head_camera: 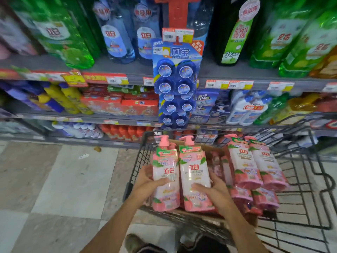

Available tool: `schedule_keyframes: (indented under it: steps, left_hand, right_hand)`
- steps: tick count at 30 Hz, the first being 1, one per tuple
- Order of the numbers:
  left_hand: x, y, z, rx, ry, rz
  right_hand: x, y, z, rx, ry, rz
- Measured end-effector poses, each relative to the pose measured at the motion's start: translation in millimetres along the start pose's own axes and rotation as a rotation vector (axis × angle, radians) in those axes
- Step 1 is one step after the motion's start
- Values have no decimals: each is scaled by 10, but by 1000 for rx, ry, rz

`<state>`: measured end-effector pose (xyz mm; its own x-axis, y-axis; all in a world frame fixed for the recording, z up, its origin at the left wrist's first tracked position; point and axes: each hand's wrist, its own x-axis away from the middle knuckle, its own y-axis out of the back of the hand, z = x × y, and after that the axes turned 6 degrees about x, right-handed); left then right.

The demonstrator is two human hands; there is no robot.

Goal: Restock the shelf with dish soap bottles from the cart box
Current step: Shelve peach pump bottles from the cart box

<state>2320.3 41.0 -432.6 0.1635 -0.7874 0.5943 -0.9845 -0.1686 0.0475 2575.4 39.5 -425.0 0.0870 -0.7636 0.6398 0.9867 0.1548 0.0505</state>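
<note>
A: Nearest first? Left hand (147,181) wrapped round the left pink bottle (165,177), fingers curled across its front. Right hand (212,190) closed on the right pink bottle (194,179) the same way. Both bottles upright, side by side, touching, held over the near edge of the cardboard box (209,217) in the wire cart (310,189).

B: And progress?

A: Early to middling, at a guess. More pink pump bottles (255,165) in the box to the right, some upright, some lying beneath; exact count hard to tell through the blur. None of the pink kind visible on the shelves, so plenty left to carry across.

B: Anything in the way?

A: Cart parked just beside the shelving, floor to the left bare apart from a scrap or two. Farther off, a hanging strip of blue toilet-block packs (176,84) dangling in front of the shelf (127,67) edge, right above the cart. Top shelf crowded with green bottles (60,33) and blue ones; a bare stretch beside the dark bottle (231,33) looks like the likeliest gap. Worth steering round that strip.
</note>
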Motion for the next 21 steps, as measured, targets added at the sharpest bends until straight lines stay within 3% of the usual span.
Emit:
schedule_keyframes:
  steps: [10, 21]
  left_hand:
    - [756, 1374, -470, 340, -207, 65]
    - [1453, 3043, -756, 430, -437, -93]
  right_hand:
    - [463, -1228, 587, -39, 279, 102]
    - [900, -2850, 1388, 89, 535, 259]
